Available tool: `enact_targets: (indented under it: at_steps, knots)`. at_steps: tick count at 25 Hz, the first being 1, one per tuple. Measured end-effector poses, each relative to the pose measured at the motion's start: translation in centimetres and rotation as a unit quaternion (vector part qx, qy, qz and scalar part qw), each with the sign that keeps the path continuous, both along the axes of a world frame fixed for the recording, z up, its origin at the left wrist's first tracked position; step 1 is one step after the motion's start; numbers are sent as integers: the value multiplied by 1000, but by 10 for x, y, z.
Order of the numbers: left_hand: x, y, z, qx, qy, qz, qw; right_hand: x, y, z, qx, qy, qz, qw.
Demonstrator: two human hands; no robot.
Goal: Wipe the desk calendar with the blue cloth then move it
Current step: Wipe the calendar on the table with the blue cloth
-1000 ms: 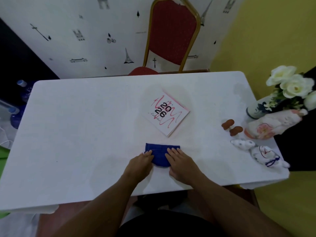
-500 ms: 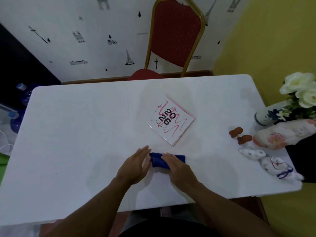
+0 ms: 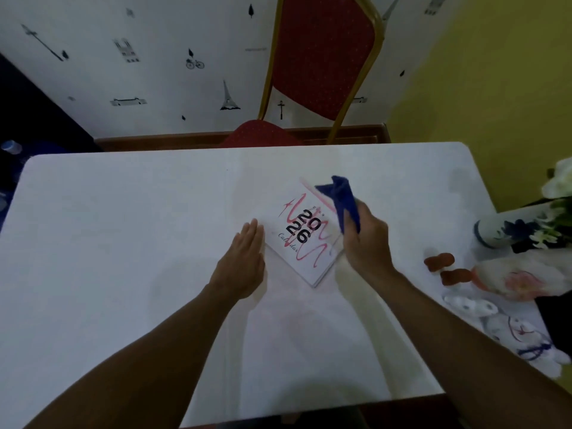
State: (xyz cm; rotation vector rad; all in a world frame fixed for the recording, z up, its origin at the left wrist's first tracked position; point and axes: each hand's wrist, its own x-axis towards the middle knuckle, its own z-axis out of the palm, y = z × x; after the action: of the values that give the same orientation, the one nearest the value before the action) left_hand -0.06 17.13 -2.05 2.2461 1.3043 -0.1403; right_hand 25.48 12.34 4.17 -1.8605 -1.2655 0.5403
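Nearest the front edge of the white tabletop (image 3: pixel 123 243), two bare forearms reach in. Along the right edge sit two white figurines (image 3: pixel 507 323), two brown pieces (image 3: pixel 445 267) and one vase (image 3: pixel 501 230) of white flowers. Toward the middle, the left hand (image 3: pixel 244 261) lies flat, fingers pressed together, touching the left edge of the one desk calendar (image 3: pixel 305 239). The right hand (image 3: pixel 366 243) pinches the one blue cloth (image 3: pixel 342 196) over the calendar's far right corner. Beyond the far edge stands one red chair (image 3: pixel 322 51).
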Motion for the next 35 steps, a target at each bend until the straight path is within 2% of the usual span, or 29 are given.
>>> enact_targets:
  at_steps: [2,5,10,13,19,24,28,35]
  knots:
    - [0,7,-6,-4,10,4,1000,4,35,-4,-17,-15,-7,1000]
    - [-3,7,-23,19,28,-9,999,-7,73,-30,-99,-55,10,993]
    - [-9,4,-44,76,31,-17,997,-46,89,-76,-178,-115,63,975]
    - [-10,2,-55,94,27,-5,995,-55,91,-91,-187,-206,109,954]
    - [-9,-1,-75,152,33,7,988,-52,87,-102,-175,-258,174,934]
    - [-8,-2,-79,170,30,10,985,-47,66,-104,-117,-199,270,935]
    - [-8,-2,-78,168,34,8,985,-34,49,-106,-78,-172,346,919]
    - [-7,-3,-72,170,25,7,985,-25,2,-99,-63,-142,403,902]
